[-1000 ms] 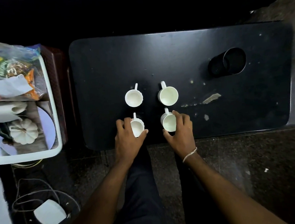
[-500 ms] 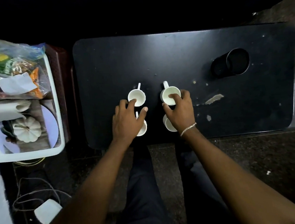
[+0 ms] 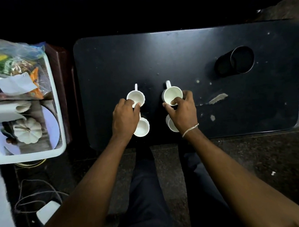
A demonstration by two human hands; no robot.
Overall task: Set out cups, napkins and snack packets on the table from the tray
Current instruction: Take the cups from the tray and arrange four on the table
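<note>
Plainly, the task's things still to be set out sit far left: the white tray holds a clear bag of snack packets and a rolled white napkin, well left of the black table. The packets look light, soft and crinkly, best pinched at an edge; the paper looks limp and easily creased.

On the table stand four white cups in a square, which look stiff, smooth and breakable, probably light enough for one hand each, with the rim or the handle as the sensible hold. The left hand is curled over the far-left cup, fingertips closed on its near rim, thumb side toward the table's middle; the near-left cup lies partly under that hand, toward the table's near edge. The right hand pinches the far-right cup, one fingertip dipping inside the near rim, others round its right wall. The near-right cup is mostly hidden beneath that wrist. Both far cups' handles point to the table's far edge, away from the fingers.
</note>
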